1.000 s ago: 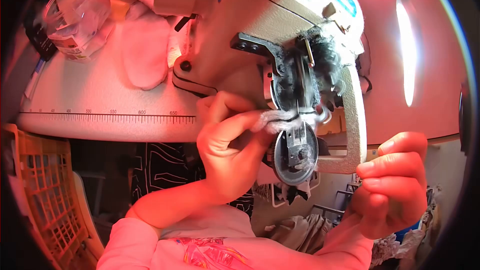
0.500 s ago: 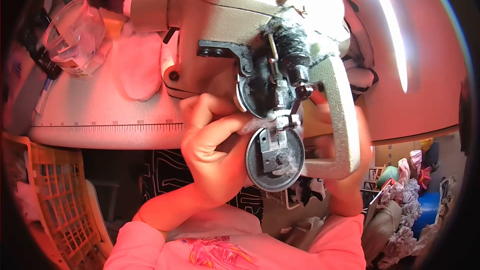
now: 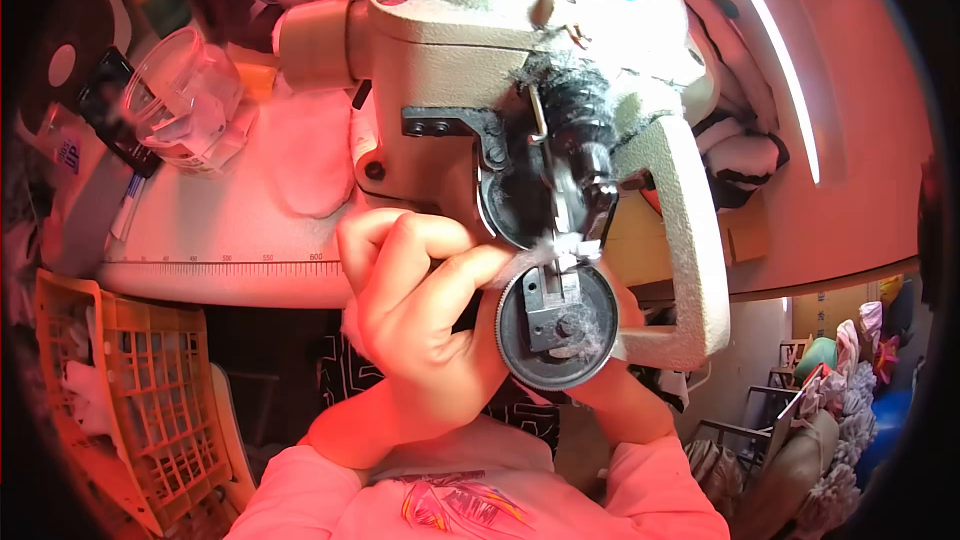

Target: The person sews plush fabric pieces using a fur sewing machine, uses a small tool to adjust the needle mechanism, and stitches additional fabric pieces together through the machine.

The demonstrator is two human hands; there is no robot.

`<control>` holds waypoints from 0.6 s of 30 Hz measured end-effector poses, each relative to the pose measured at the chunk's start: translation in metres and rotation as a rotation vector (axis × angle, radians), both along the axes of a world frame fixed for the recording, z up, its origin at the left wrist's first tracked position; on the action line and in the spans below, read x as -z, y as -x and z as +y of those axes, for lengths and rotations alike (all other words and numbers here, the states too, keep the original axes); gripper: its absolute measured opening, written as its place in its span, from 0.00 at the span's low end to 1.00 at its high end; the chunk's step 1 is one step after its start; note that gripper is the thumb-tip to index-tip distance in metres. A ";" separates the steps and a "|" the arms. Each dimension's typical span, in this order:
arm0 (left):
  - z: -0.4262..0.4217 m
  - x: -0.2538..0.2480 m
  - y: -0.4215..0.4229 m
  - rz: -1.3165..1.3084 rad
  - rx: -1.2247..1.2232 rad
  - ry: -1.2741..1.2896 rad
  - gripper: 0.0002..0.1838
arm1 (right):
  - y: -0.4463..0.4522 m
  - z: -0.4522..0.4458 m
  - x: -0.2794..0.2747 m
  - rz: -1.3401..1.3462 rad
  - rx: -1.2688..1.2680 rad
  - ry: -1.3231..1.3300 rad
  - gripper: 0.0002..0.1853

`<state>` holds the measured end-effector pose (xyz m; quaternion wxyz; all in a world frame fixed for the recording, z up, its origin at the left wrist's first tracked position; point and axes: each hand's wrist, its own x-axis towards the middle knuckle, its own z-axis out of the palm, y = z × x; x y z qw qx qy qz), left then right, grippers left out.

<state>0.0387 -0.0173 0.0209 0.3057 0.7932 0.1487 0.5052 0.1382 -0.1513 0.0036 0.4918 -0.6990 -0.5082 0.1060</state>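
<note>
A cream sewing machine (image 3: 460, 70) with a blue label stands over the table, lint caked around its needle mechanism. Below the needle sits a round black feed disc (image 3: 556, 365) with a toothed rim. My left hand (image 3: 425, 290) is closed beside the disc's left edge, its thumb and fingers pinching a white fluffy piece of fabric (image 3: 520, 266) that runs under the needle parts. Behind the disc is my right hand (image 3: 625, 312); the disc and the machine's bracket hide its fingers, so its grip does not show. The needle parts are blurred.
On the table's left lie a pale oval fabric piece (image 3: 312, 155), a clear plastic jar (image 3: 190, 105) and a dark phone (image 3: 118, 110). A printed ruler (image 3: 230, 265) follows the table edge. An orange plastic crate (image 3: 150, 400) stands lower left. Black-and-white fabric (image 3: 745, 155) lies right of the machine.
My right hand has moved left from beside the machine's bracket to behind the disc. My left hand stays pinched on the fabric. The whole view has shifted slightly.
</note>
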 end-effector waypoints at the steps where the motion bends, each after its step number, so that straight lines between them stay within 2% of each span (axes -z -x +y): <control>1: -0.001 0.000 0.000 0.006 -0.004 0.005 0.12 | 0.000 0.004 0.000 -0.052 0.002 -0.052 0.27; 4: -0.004 0.002 -0.003 -0.007 -0.010 0.020 0.12 | 0.001 0.005 0.004 -0.140 0.004 -0.074 0.26; 6: -0.004 0.003 -0.003 -0.006 -0.015 0.042 0.11 | 0.024 0.006 -0.001 0.743 0.090 -0.102 0.16; 9: -0.001 -0.004 0.001 0.045 -0.050 0.049 0.11 | 0.031 0.008 0.004 0.719 0.089 -0.101 0.16; 10: -0.004 -0.010 0.003 0.048 -0.040 0.150 0.10 | 0.037 0.010 0.007 0.708 0.088 -0.103 0.16; 14: 0.002 -0.022 0.009 0.080 0.010 0.048 0.09 | 0.055 -0.004 0.013 0.656 0.079 -0.112 0.16; 18: -0.002 -0.032 0.011 0.116 -0.004 0.110 0.09 | 0.059 0.003 0.016 0.592 0.063 -0.125 0.16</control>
